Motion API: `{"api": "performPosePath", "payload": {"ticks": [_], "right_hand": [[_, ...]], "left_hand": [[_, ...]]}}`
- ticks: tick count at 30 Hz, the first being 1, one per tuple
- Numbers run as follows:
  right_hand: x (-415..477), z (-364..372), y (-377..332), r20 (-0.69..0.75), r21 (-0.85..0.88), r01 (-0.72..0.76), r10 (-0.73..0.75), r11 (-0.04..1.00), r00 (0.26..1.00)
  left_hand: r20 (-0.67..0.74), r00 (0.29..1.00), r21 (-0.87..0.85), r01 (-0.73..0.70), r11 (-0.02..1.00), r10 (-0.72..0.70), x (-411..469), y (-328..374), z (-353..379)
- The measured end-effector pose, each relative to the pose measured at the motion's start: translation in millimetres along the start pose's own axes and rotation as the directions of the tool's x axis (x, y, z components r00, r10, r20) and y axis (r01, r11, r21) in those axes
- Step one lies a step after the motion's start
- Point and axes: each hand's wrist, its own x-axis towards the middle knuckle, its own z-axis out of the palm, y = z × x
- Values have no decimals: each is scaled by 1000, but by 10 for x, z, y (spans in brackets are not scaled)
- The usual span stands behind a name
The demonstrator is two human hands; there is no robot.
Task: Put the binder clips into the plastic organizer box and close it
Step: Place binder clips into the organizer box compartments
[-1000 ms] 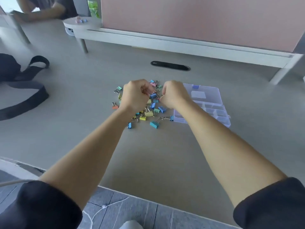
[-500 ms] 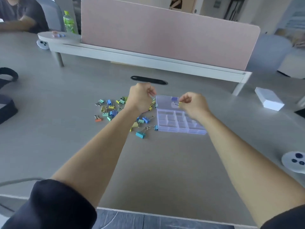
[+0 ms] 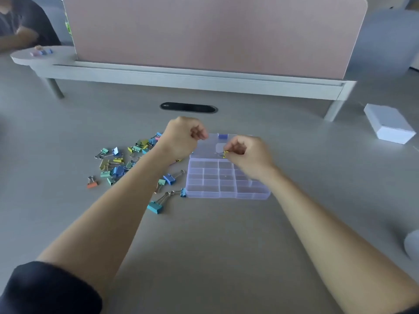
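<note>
My right hand has carried the pinched small yellow binder clip toward the compartments of the clear plastic organizer box; my left hand is curled, but I cannot tell whether it holds anything.

Pastel binder clips, clear organizer box, pink divider.

Soft, even daylight (faint shadows), wide-angle bending and blur at edges.
</note>
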Motion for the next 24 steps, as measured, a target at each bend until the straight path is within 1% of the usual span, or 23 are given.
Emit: {"api": "performPosePath", "payload": {"ticks": [2, 4, 5, 6, 10, 14, 16, 18, 20, 24], "right_hand": [[21, 26, 56, -7, 6, 1, -1, 1000, 1000], [35, 53, 80, -11, 0, 1, -1, 1000, 1000], [41, 61, 76, -10, -14, 0, 0, 1000, 1000], [38, 62, 70, -11, -37, -5, 5, 999, 1000], [31, 29, 67, -12, -81, -21, 20, 996, 1000], [27, 12, 58, -6, -80, -8, 7, 997, 1000], [32, -18, 58, 14, -106, 7, -6, 994, 1000], [37, -63, 67, 56, -170, 43, -33, 985, 998], [37, -107, 100, 87, -189, 68, -52, 980, 995], [30, -118, 187, 48, -156, 96, -90, 983, 995]], "left_hand": [[177, 984, 26, 2, 1000, -6, 21, 21, -39], [379, 925, 115, -47, 992, 0, 29, 93, -46], [432, 902, 147, -82, 986, 11, 30, 130, -32], [447, 894, 165, -107, 980, 23, 25, 163, -9], [367, 924, 230, -205, 951, 110, 30, 153, 88], [328, 932, 196, -229, 953, 156, 77, 73, 111], [303, 937, 207, -240, 948, 171, 77, 79, 131], [286, 944, 227, -234, 945, 165, 65, 106, 159], [286, 947, 234, -214, 948, 143, 56, 124, 209], [273, 960, 299, -151, 942, 67, 80, 199, 300]]}}
